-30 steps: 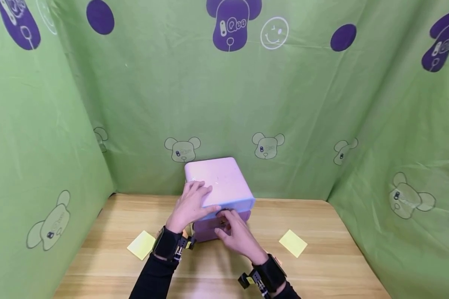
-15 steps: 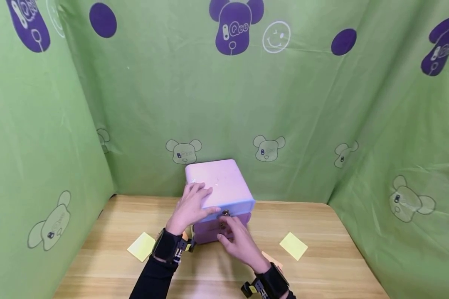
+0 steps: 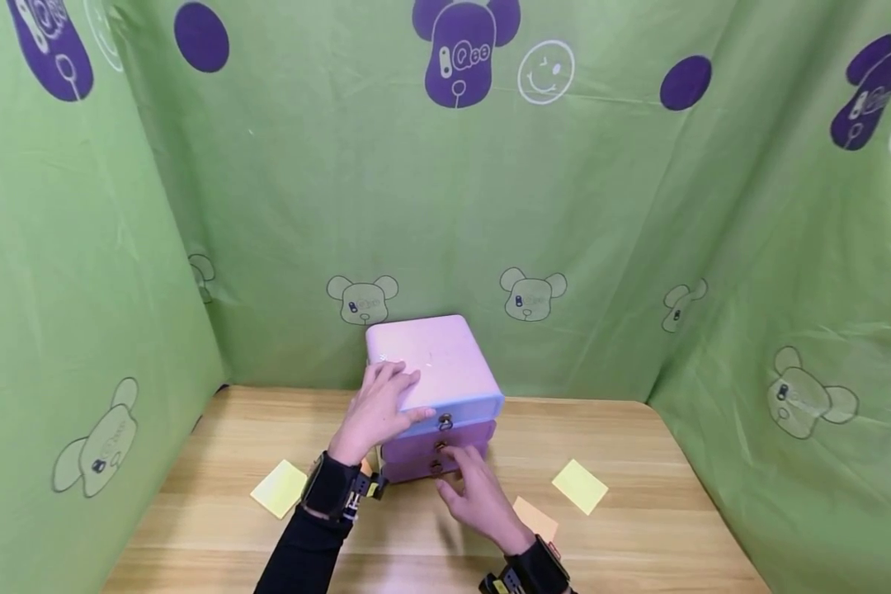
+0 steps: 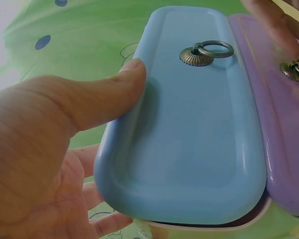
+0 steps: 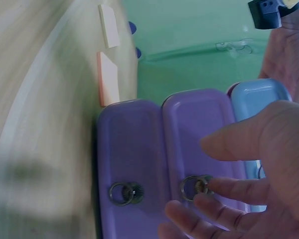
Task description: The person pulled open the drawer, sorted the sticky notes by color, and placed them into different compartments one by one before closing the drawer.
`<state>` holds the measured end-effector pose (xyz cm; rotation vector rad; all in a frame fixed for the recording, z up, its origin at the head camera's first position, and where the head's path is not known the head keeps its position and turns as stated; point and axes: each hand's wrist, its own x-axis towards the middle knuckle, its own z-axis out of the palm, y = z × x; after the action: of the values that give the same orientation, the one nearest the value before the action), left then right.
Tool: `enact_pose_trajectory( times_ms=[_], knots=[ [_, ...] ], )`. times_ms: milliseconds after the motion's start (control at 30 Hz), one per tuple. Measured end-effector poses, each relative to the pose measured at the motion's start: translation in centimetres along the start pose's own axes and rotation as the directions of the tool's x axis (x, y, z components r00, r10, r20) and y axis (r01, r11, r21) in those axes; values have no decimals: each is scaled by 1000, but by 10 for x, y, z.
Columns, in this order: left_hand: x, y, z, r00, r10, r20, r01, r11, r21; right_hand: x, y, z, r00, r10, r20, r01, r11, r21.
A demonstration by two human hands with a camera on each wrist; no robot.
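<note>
A small drawer cabinet (image 3: 438,355) with a pink top stands near the back wall. Its front has a light blue top drawer (image 4: 189,139) and, beneath it, a purple middle drawer (image 5: 199,129) and a purple bottom drawer (image 5: 132,149). Each drawer bears a bronze ring pull. My left hand (image 3: 374,412) rests on the cabinet's top left, fingers spread, thumb at the blue drawer's edge. My right hand (image 3: 483,502) is in front of the purple drawers with relaxed fingers. One fingertip is at the middle drawer's ring pull (image 5: 188,188), without a grip on it.
Yellow note pads lie on the wooden table (image 3: 638,495): a left pad (image 3: 279,489) and a right pad (image 3: 580,487). An orange pad (image 3: 536,521) lies beside my right wrist; another orange piece (image 3: 366,467) shows partly by my left wrist. Green printed cloth (image 3: 445,190) encloses the table.
My right hand has moved down from the blue drawer's ring pull to the middle drawer's, uncovering the upper pull and the orange pad. My left hand stays in place.
</note>
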<state>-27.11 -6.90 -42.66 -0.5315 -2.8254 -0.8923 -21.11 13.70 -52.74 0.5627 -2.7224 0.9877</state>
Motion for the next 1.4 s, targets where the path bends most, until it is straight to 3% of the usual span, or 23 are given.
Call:
enact_pose_trajectory(
  times_ms=[467,733,1033,1400],
  knots=[
    [-1,0,1,1000,-5,-3,5,1000,-14,1,10,13,997,39,70,-38,999,-19],
    [0,1,0,1000,-5,-6,5,1000,-12,3,12,15,1000,-13,27,14,998,-62],
    [0,1,1,1000,-14,-1,14,1000,-13,5,16,17,1000,-21,7,22,999,-42],
    [0,1,2,1000,-20,0,20,999,-30,10,17,22,999,-27,-33,21,989,-149]
  ],
)
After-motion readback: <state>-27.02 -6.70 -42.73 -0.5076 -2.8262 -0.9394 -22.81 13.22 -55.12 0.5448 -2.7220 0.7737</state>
